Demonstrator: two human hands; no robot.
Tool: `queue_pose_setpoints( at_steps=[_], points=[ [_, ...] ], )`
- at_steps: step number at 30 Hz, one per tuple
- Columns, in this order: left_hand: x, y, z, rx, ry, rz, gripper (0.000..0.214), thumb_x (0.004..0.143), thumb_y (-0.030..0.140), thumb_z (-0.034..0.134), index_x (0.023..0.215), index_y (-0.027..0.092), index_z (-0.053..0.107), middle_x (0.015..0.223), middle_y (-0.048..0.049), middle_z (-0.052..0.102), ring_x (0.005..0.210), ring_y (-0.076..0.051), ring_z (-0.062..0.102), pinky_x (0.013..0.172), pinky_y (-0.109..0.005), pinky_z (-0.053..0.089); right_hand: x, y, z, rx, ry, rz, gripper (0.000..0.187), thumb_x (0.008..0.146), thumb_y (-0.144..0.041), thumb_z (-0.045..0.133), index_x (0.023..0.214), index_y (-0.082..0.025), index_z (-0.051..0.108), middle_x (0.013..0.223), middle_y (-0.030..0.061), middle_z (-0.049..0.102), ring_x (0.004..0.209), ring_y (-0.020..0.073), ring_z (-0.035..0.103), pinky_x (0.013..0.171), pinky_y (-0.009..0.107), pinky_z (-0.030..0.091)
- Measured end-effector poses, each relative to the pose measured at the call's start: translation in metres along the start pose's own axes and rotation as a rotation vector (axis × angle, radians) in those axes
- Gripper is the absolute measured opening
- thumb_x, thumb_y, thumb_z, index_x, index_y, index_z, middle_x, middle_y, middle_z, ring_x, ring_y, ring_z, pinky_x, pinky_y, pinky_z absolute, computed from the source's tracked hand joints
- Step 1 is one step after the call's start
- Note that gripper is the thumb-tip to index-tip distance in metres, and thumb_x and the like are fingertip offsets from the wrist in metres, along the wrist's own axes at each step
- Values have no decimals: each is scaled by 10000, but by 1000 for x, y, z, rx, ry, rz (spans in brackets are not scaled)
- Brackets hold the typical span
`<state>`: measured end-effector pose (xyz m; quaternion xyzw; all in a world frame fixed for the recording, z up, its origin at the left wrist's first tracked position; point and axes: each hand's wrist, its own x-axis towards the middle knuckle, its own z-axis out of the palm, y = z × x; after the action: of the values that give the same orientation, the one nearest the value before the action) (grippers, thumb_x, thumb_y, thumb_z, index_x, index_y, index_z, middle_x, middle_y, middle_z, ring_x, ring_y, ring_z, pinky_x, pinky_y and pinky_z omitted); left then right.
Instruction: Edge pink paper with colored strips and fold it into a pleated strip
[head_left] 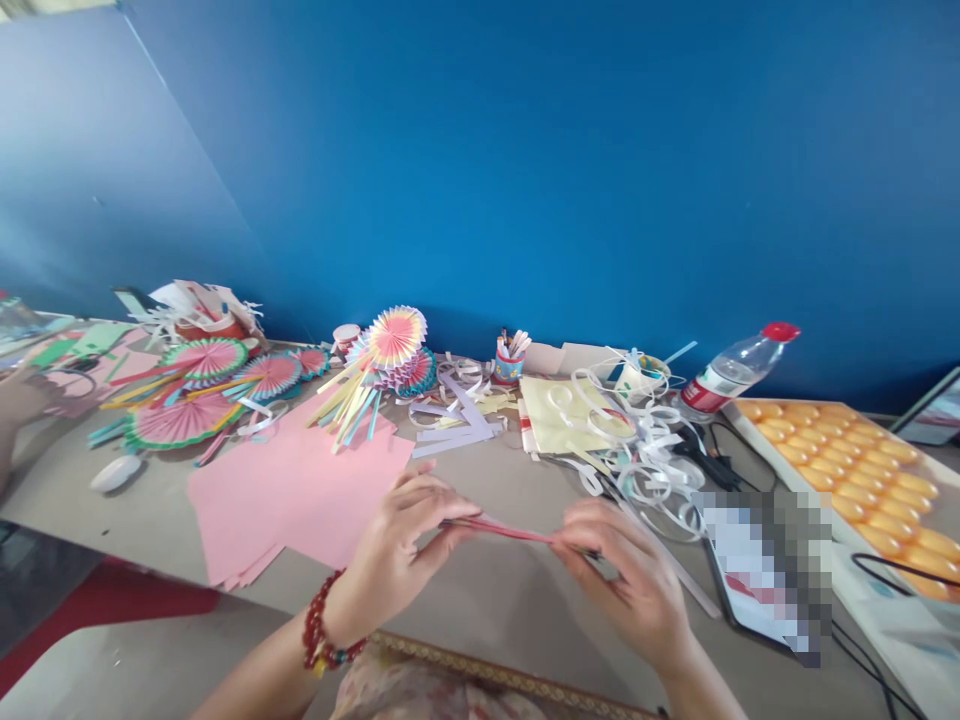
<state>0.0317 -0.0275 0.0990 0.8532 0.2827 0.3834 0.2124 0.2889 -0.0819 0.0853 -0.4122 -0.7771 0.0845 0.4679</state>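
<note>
Between my two hands stretches a thin pink folded paper strip (511, 531), held level above the front of the table. My left hand (409, 530), with a red bead bracelet (316, 620) on its wrist, pinches one end between thumb and fingers. The other end is pinched by my right hand (626, 575); something small and dark shows by its fingers, too unclear to name. Pink paper sheets (300, 490) lie just left of my left hand. Pleated paper fans (397, 338) with strip handles stand and lie behind them.
Curled white paper strips (660, 470), yellow paper (566, 415) and a red-capped bottle (739, 370) sit at the right. A phone (757, 570) lies beside an orange egg-patterned box (862, 470). Another person's hand (30, 390) is at far left, near a white computer mouse (116, 473).
</note>
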Motion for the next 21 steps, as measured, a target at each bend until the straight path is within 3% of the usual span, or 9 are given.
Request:
queue_pose_setpoints(
  at_steps=[7,14,18,21],
  points=[
    [-6,-5,-1,-59,30,9,549,935,128,573,1440,265,406,964,4,754,959,-156,656,1111,-420,353,0,1,-2,-40,21,4,131,868,-72,594,879,-202,609,805,35,632,778,179,624,708,303,490],
    [-13,-8,4,-17,147,84,519,923,72,539,1389,291,478,955,-4,748,901,-145,668,1074,-426,404,2,-3,2,8,5,6,122,873,-85,589,860,-203,614,788,34,629,739,175,608,678,305,491],
    [-13,-12,1,47,29,19,531,946,146,539,1444,262,395,1040,-29,741,989,-161,668,1125,-463,350,2,-4,4,-3,15,16,119,881,-92,583,856,-206,608,785,36,630,750,179,610,678,302,490],
    [-4,0,-3,259,-68,17,392,923,247,603,1312,264,555,1169,-58,698,1161,-234,597,1165,-547,235,3,-5,6,-12,13,2,120,877,-90,584,881,-206,616,796,37,629,747,177,604,692,310,490]
  ],
)
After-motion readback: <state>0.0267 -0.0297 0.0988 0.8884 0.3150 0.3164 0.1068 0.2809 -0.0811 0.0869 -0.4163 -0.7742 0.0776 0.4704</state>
